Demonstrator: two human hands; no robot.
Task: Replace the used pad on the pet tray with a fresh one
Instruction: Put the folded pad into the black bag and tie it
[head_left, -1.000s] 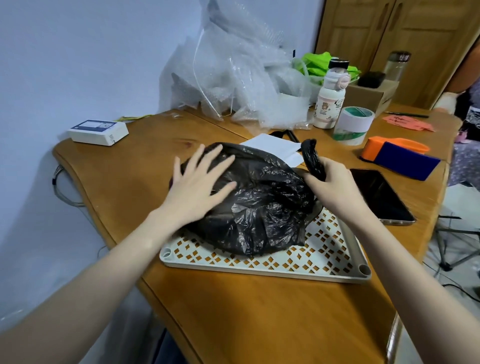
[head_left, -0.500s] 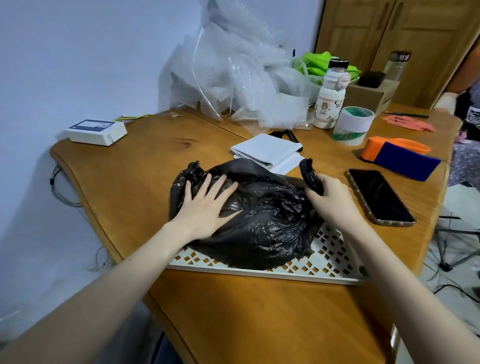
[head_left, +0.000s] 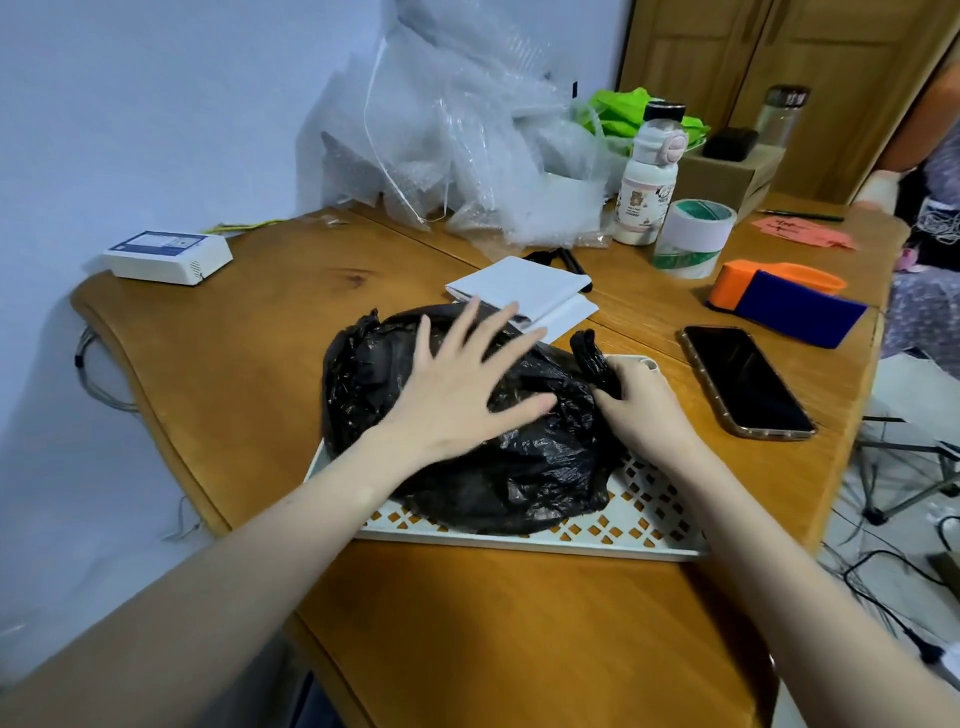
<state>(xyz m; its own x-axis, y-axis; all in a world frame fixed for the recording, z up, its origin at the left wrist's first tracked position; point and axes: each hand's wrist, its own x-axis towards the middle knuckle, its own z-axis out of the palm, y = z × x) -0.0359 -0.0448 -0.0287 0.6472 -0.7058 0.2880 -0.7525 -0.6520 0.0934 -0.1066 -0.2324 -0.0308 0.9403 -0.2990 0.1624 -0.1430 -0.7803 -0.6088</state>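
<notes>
A crumpled black plastic bag (head_left: 524, 467) lies bulging on the white lattice pet tray (head_left: 644, 525) on the wooden table. My left hand (head_left: 457, 395) rests flat on top of the bag with its fingers spread. My right hand (head_left: 644, 405) is closed around the bag's twisted neck at the right side. Just behind the bag lies a folded white pad (head_left: 524, 291). What is inside the bag is hidden.
A phone (head_left: 748, 384) lies right of the tray. Behind it are an orange and blue tape dispenser (head_left: 789, 296), tape rolls (head_left: 693, 234), a white bottle (head_left: 649, 187) and a heap of bubble wrap (head_left: 467, 140). A white box (head_left: 169, 257) sits far left.
My left hand has slid right and further back across the top of the bag. My right hand keeps its grip on the twisted neck, now lower and closer to the tray.
</notes>
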